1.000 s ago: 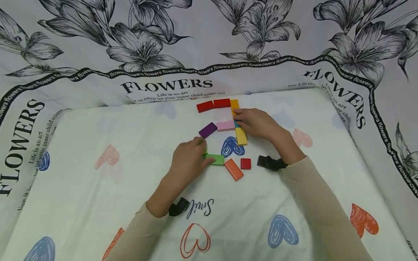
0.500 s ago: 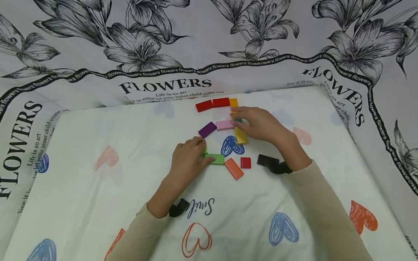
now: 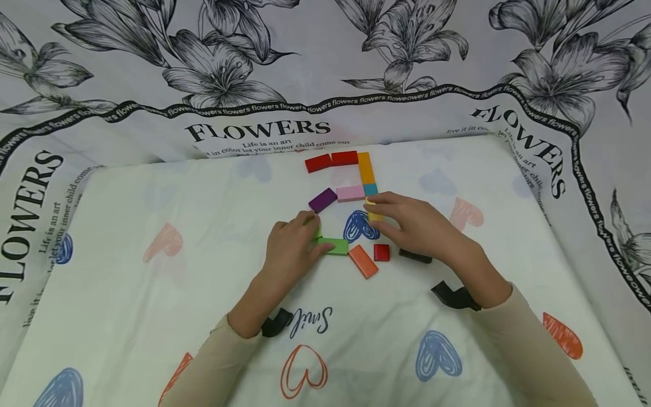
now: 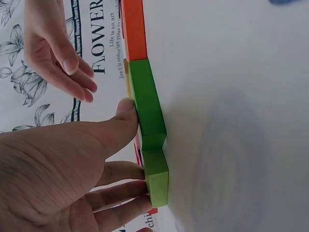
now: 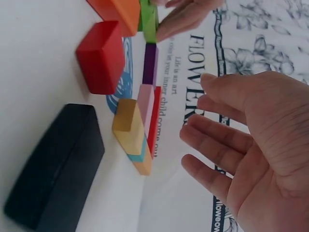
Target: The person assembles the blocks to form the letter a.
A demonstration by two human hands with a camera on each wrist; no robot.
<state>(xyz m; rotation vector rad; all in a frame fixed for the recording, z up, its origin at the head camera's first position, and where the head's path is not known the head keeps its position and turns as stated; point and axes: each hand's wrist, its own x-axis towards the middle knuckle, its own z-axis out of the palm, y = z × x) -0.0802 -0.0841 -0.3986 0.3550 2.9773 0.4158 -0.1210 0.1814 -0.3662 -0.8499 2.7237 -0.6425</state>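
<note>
My left hand rests at the corner of two green blocks. Its thumb touches the darker green block, while the fingers touch the light green block. Over the yellow block hovers my right hand, partly covering it in the head view. Its fingers are spread and slightly bent, with nothing between them in the right wrist view. Beyond the yellow block come a small blue block and an amber block in line. A pink block meets this line, with a purple block slanting off it.
Two red blocks lie end to end at the far side. Nearer are an orange block, a red cube and a black block. Everything lies on a white cloth printed with hearts. Black straps hang at both wrists.
My right hand has moved from beside the blue block toward me, over the yellow block, uncovering the blue and amber blocks. The left hand stays in place.
</note>
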